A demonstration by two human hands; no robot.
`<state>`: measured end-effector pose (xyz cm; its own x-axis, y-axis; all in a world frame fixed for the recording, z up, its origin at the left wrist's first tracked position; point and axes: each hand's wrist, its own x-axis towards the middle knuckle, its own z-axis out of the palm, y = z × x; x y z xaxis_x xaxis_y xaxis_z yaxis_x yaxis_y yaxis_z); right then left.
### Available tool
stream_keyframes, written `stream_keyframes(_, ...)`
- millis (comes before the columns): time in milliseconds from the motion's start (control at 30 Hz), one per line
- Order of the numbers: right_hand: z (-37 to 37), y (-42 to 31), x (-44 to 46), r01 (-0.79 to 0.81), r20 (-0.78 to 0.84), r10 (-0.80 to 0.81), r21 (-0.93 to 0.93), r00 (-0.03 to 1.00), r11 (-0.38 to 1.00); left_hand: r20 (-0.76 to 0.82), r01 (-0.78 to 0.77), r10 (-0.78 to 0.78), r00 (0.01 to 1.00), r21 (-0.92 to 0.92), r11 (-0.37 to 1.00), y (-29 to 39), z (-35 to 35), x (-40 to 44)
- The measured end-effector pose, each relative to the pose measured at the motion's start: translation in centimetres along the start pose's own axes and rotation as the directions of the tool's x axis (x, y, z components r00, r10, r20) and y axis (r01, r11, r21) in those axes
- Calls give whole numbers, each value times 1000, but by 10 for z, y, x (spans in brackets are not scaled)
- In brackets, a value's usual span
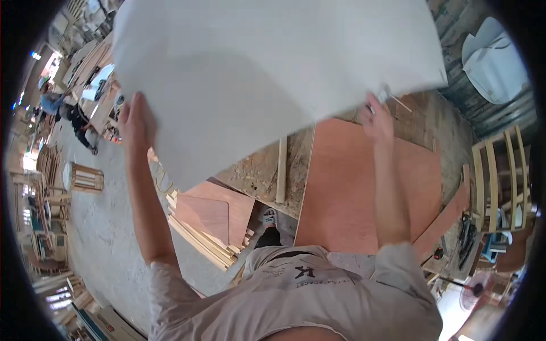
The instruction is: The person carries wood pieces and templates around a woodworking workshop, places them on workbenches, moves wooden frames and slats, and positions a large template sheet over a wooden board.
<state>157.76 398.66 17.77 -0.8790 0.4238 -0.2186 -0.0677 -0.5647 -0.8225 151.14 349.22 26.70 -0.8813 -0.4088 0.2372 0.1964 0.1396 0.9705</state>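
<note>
One large pale sheet point(256, 68), filling the upper middle of the frame, is hanging raised, its lower edge slanting across the picture. Left hand point(133, 122), left of centre: clamping on the sheet's left edge. Right hand point(377, 117), right of centre: its fingertips are meeting the lower edge; blur is hiding whether they are closing on it, so its grip cannot be told. Below the sheet, at centre, a worn wooden counter point(259, 176) is carrying a narrow wood strip point(282, 170) and, to the right, a broad reddish panel point(352, 199). Lower left of centre, smaller reddish boards point(207, 216) are lying on a stack of pale battens point(199, 241). Far left, a round slatted piece point(85, 177) is resting on the grey floor point(108, 238); above it, in the upper left, another person point(54, 105) is appearing. Right edge: a slatted wooden frame point(492, 176) is standing beneath white curved shells point(496, 65). Lower right: a fan point(471, 292) is showing.
</note>
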Motion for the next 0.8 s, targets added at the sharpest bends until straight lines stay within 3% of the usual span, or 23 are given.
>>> stream_keyframes(33,20,3,26,223,174,-171,-352,970,909,24,9,-9,1000,-5,1000,-20,-8,12)
stream_keyframes(67,68,-5,36,19,53,-12,-124,999,992,51,17,-12,999,-106,994,-39,-13,23)
stream_keyframes(100,80,8,79,-2,188,26,-126,982,992,65,22,-9,998,-201,979,-58,-19,36)
stream_keyframes(133,99,19,107,22,253,19,-161,967,987,77,28,-12,997,-203,979,-85,-24,52)
stream_keyframes(233,128,60,136,0,162,62,-360,985,933,50,-6,18,999,-218,976,-177,-34,82)
stream_keyframes(300,138,85,117,-61,93,114,-444,989,894,-59,20,-20,998,-8,1000,-224,-35,83)
stream_keyframes(367,125,117,94,-51,134,125,-457,983,888,-85,39,-39,996,5,999,-243,-28,71)
stream_keyframes(433,75,149,54,-103,116,176,-466,978,879,-39,100,-99,994,19,995,-285,-3,54)
stream_keyframes(500,41,162,-3,-188,35,248,-551,968,813,-154,185,-132,979,410,893,-329,5,54)
stream_keyframes(533,-5,191,-19,-212,21,272,-569,962,795,-119,183,-147,982,410,893,-345,9,50)
stream_keyframes(600,-45,175,-85,-337,-164,295,-458,941,823,-218,221,-158,963,303,927,-375,15,40)
stream_keyframes(633,-81,186,-109,-431,-427,241,-433,872,792,-189,218,-166,968,305,927,-389,15,37)
stream_keyframes(667,-127,193,-132,-514,-528,295,-334,796,790,-160,184,-138,977,318,930,-402,14,35)
stream_keyframes(767,-210,187,-208,-486,-659,262,-180,706,855,-125,185,-144,982,438,880,-388,-6,25)
stream_keyframes(800,-233,175,-241,-429,-716,252,-73,651,901,-108,34,33,994,567,823,-385,8,13)
